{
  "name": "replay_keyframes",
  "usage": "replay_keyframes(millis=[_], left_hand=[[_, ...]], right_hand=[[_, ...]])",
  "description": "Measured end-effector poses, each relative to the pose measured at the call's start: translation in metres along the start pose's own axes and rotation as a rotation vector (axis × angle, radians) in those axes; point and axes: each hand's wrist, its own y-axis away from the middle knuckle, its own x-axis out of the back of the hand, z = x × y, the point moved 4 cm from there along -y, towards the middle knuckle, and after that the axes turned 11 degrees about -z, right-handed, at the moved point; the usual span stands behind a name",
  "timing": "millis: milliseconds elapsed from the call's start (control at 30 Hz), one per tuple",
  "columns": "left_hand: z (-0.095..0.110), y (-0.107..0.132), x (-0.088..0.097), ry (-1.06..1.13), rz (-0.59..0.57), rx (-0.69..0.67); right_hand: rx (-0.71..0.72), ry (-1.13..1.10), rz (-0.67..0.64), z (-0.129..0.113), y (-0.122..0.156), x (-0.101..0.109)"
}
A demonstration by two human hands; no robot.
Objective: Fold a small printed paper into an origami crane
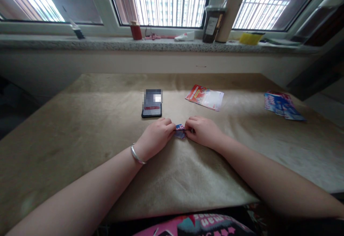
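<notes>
Both my hands rest on the tan cloth-covered table (80, 128), meeting at its middle. A small folded piece of blue, red and white paper (180, 131) sits between them. My left hand (156, 137), with a silver bangle on the wrist, has its fingers curled and pinches the paper's left side. My right hand (202, 131) is curled too and pinches the paper's right side. Most of the paper is hidden by my fingers.
A phone (152, 104) lies just beyond my hands. A red and white leaflet (205, 97) lies further right, and blue printed sheets (282, 105) lie near the right edge. The windowsill (107, 43) holds a red cup, a dark jar, a cardboard tube and small items.
</notes>
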Motion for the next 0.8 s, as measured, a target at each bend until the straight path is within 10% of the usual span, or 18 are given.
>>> replay_keyframes(millis=[800], left_hand=[[-0.0020,0.0024,0.0019,-0.072,-0.029,-0.020]], right_hand=[[0.069,-0.008,0.047,0.0006,0.0023,-0.0053]])
